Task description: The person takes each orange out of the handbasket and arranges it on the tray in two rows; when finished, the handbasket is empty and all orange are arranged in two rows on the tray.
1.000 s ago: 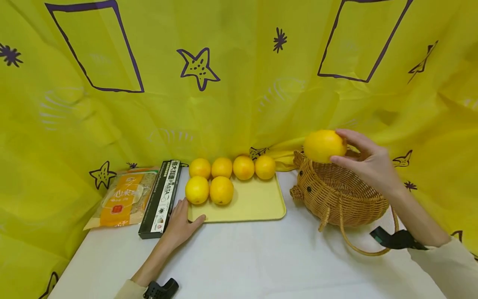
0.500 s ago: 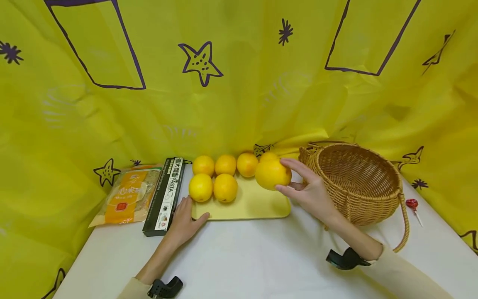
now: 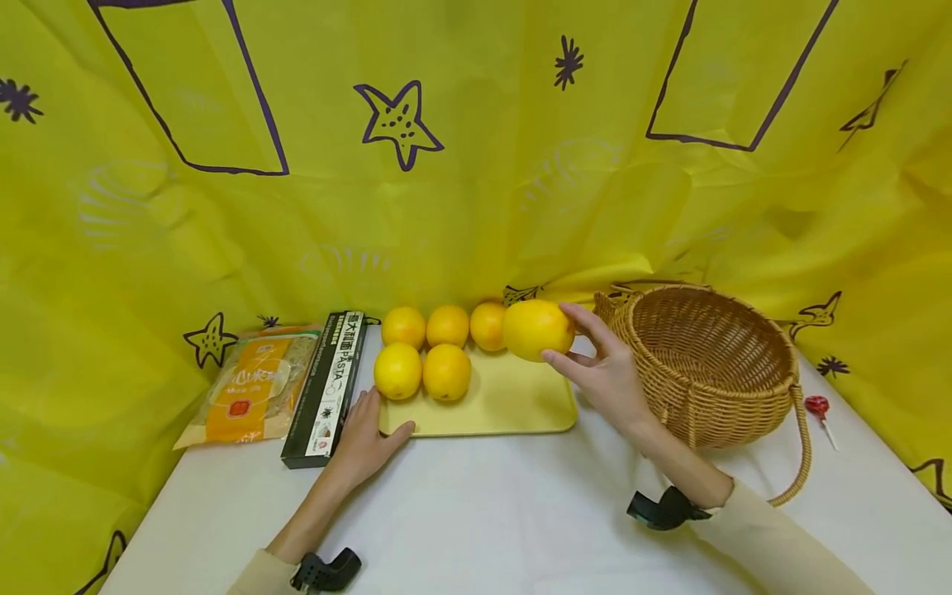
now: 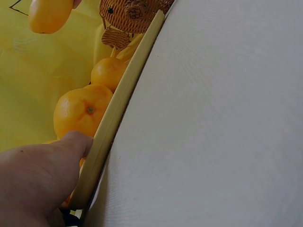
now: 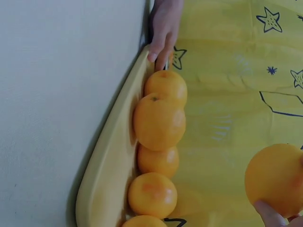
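My right hand (image 3: 606,376) holds an orange (image 3: 539,330) by its right side, between thumb and fingers, raised over the right part of a pale yellow tray (image 3: 524,405). In the right wrist view the held orange (image 5: 277,182) is well apart from the others. Several oranges (image 3: 447,373) rest on the tray in two rows, along its back and left. The held one hides the back row's right end in the head view. My left hand (image 3: 364,442) rests at the tray's near left corner, fingers along the side and thumb (image 4: 78,142) at the front rim.
A wicker basket (image 3: 732,413) with a pig's face stands right of the tray, partly behind my right arm. Beyond it lies a red lollipop (image 3: 817,406). Left of the tray are a black pasta box (image 3: 321,397) and an orange food packet (image 3: 249,388). A yellow curtain (image 3: 476,207) hangs behind.
My right hand has carried the orange left from above the basket to over the tray, lastly rising slightly. The basket's inside and the lollipop now show. The left hand has stayed at the corner.
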`<state>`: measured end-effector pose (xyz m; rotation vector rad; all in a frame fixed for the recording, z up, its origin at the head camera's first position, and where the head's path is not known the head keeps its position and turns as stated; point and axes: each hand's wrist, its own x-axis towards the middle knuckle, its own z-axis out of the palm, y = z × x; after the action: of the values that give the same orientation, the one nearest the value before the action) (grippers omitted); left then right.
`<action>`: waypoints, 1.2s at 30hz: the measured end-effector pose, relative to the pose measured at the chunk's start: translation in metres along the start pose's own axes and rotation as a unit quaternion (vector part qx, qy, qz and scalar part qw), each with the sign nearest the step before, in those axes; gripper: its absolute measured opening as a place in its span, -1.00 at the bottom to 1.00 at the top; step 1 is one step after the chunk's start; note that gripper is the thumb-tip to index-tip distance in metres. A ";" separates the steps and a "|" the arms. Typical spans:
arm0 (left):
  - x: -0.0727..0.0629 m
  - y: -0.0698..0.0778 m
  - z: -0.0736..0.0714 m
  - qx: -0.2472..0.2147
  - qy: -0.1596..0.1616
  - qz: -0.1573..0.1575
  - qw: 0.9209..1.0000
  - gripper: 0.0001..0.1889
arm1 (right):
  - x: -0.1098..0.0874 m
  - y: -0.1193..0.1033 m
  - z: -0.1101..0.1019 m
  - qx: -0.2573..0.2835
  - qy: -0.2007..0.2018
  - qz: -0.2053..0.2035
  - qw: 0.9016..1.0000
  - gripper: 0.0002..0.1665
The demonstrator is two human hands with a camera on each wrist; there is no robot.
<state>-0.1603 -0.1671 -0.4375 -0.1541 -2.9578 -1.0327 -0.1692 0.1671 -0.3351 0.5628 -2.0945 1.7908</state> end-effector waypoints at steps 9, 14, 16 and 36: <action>-0.001 0.001 -0.001 0.002 0.007 0.004 1.000 -0.03 | -0.001 -0.007 0.002 0.023 0.029 -0.012 0.999 -0.22; 0.000 0.000 0.000 0.002 -0.001 0.001 1.000 -0.03 | -0.001 -0.011 0.003 0.056 0.047 -0.031 0.997 -0.21; 0.000 0.000 -0.001 0.003 -0.003 0.001 1.000 -0.03 | -0.001 -0.012 0.003 0.066 0.051 -0.039 0.996 -0.20; 0.000 0.000 -0.001 0.000 -0.005 0.000 1.000 -0.03 | -0.005 -0.012 0.006 0.097 0.055 -0.063 0.992 -0.19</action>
<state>-0.1599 -0.1679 -0.4373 -0.1600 -2.9659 -1.0360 -0.1588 0.1596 -0.3288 0.6169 -1.7849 1.9178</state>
